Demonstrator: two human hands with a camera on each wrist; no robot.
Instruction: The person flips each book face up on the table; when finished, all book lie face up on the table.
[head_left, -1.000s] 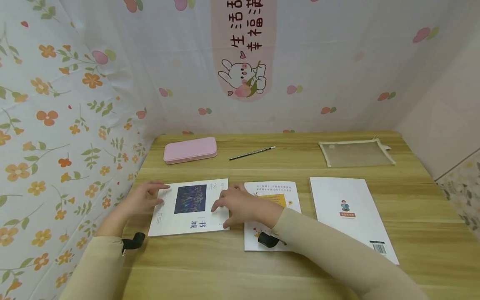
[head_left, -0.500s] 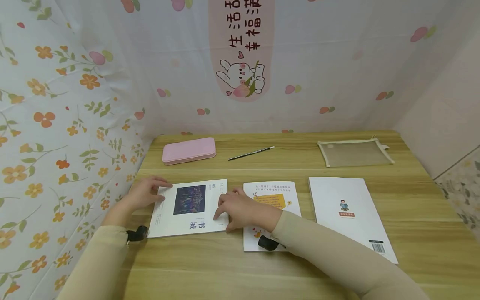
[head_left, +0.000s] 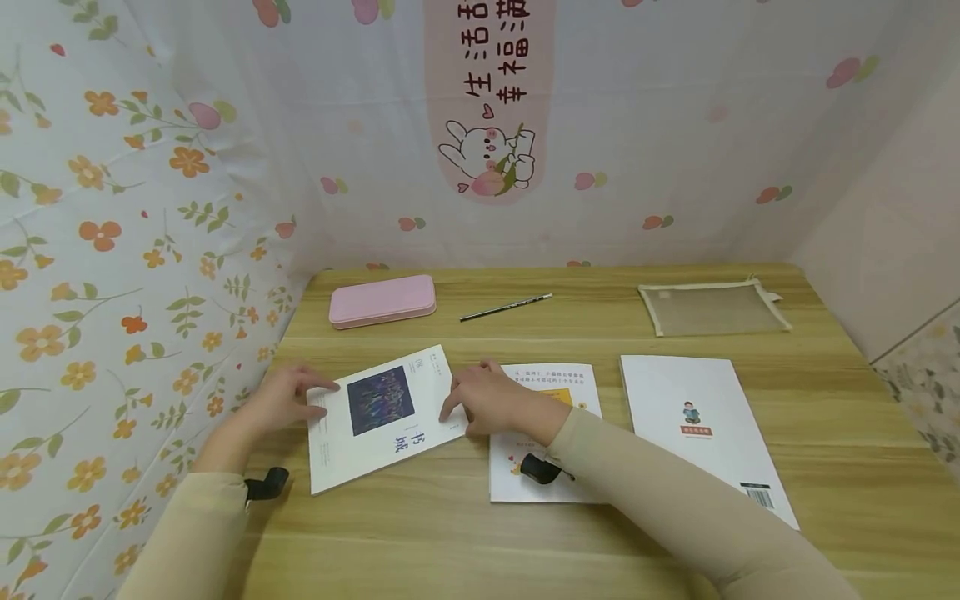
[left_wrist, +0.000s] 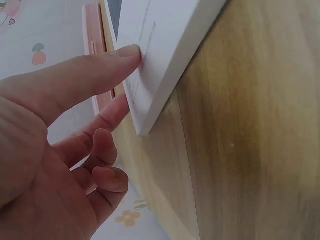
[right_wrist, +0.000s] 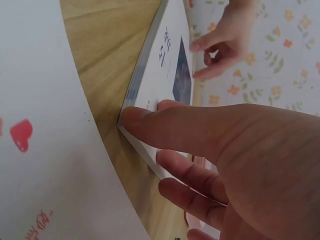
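White rectangular paper magazine (head_left: 393, 421), printed with a dark square picture (head_left: 381, 401) and blue characters (head_left: 409, 441)
The yellow-brown wooden table (head_left: 405, 546) is streaked with grain; the white fabric hanging (head_left: 161, 287) is patterned with orange flowers (head_left: 189, 162) and green leaves (head_left: 186, 317).

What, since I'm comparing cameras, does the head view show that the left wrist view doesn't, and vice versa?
Only the head view: the right hand, pencil, mesh pouch, middle book and barcoded book.
Only the left wrist view: the palm side of the left hand, two fingers curled.
Both: that hand, the magazine with the dark picture, pink case and wooden table.
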